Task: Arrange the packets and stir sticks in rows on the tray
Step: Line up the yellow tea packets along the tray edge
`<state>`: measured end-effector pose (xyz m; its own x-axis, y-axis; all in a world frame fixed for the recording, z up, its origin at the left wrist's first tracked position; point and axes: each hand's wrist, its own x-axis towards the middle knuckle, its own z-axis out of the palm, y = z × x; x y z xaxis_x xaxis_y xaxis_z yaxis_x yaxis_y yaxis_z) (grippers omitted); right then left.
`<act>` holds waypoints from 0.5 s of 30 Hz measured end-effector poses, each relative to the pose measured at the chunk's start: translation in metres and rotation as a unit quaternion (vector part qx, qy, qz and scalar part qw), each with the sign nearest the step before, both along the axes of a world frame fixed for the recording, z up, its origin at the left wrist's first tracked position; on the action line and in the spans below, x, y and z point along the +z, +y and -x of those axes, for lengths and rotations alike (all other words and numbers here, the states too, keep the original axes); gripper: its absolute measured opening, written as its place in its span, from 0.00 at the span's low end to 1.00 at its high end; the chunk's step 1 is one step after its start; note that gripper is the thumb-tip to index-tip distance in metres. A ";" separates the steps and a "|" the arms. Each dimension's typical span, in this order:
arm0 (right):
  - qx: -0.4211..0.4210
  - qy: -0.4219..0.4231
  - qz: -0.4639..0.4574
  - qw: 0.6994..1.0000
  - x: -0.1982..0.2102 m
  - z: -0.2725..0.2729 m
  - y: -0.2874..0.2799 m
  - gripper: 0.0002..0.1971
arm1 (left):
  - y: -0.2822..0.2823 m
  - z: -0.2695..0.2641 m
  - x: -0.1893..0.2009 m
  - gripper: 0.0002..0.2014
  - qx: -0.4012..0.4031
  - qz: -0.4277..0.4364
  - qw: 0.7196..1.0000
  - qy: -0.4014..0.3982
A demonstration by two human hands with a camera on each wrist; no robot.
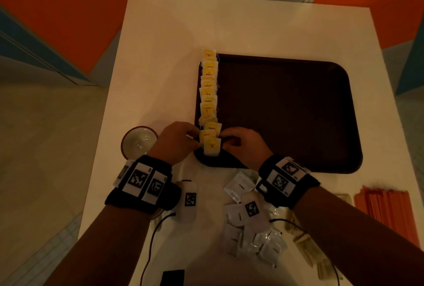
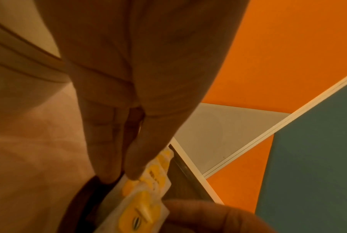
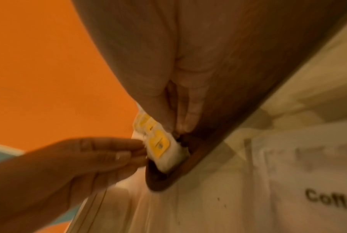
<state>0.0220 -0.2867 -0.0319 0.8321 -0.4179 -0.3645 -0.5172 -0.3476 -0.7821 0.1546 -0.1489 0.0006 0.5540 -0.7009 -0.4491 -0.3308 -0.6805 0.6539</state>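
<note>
Squaring the near end of the tea packets point(image 1: 208, 102) row, which runs 12 to 6 along the tray's point(image 1: 298, 113) 9 o'clock edge, both hands press it with straight fingers: left hand point(image 1: 176, 141) from 9, right hand point(image 1: 243, 142) from 3, gripping nothing. Next probably comes a second row: coffee packets point(image 1: 241, 186) wait at 6, stir sticks point(image 1: 387, 207) at 4.

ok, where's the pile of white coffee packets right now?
Head view: the white coffee packets lie loose on the table, off the tray, near its front edge, under the right wrist.
</note>
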 end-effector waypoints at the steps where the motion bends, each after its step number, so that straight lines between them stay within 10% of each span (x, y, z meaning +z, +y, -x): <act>1: 0.013 -0.009 -0.004 1.000 0.000 -0.002 0.004 0.14 | -0.001 0.002 0.000 0.10 0.005 0.003 1.000 -0.002; 8: -0.063 0.025 0.023 0.997 0.000 0.004 0.010 0.07 | 0.006 0.000 -0.004 0.11 0.039 0.010 0.999 -0.005; 15: 0.042 0.032 0.006 0.999 0.003 -0.002 0.020 0.10 | 0.008 -0.003 -0.005 0.12 0.038 0.002 0.999 0.009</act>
<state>0.0243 -0.2667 -0.0292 0.8393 -0.3528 -0.4136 -0.5349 -0.4007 -0.7438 0.1578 -0.1409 -0.0040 0.5977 -0.6591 -0.4565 -0.2657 -0.7000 0.6628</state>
